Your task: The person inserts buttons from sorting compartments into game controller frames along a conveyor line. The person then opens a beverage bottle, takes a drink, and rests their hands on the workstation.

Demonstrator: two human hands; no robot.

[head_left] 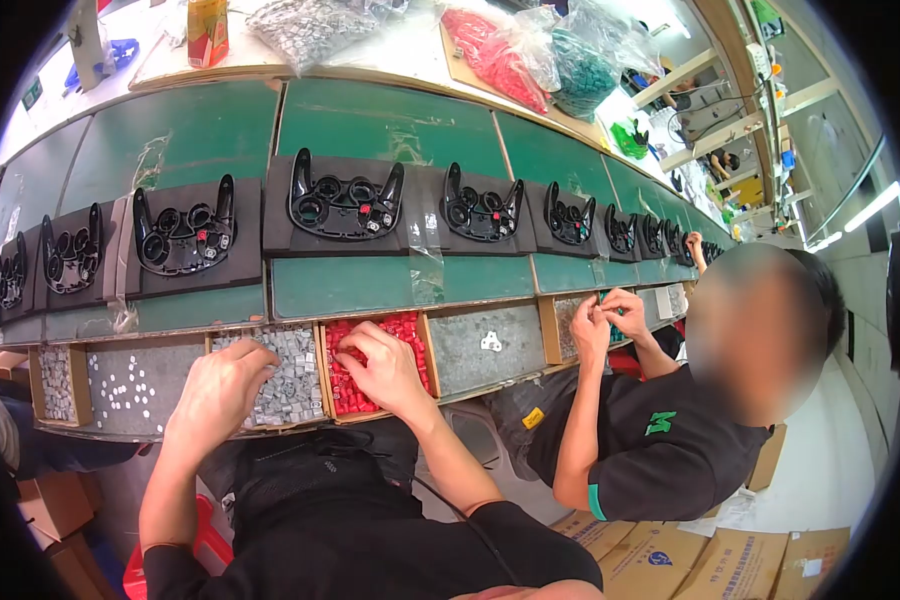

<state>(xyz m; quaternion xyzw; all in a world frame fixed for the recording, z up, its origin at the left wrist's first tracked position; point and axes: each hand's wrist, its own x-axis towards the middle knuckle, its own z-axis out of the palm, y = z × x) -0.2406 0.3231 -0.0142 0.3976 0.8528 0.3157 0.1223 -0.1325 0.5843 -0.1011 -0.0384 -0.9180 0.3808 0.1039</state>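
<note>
My left hand (226,388) is over the left part of the bin of grey buttons (295,378), its fingers bent together; whatever they pinch is too small to make out. Over the bin of red buttons (410,335) is my right hand (382,368), thumb and forefinger curled with a gap between them, touching or just above the red pieces. Beyond the bins, black controller shells (346,205) lie on dark foam pads (277,215) in a row. Several shells hold a red button and a grey button at their right side.
At the right a co-worker (670,430) holds both hands over another bin. A tray (470,375) with a white part lies between us. Plastic bags (500,55) of red and green parts sit on the far shelf. Cardboard boxes (740,560) stand lower right.
</note>
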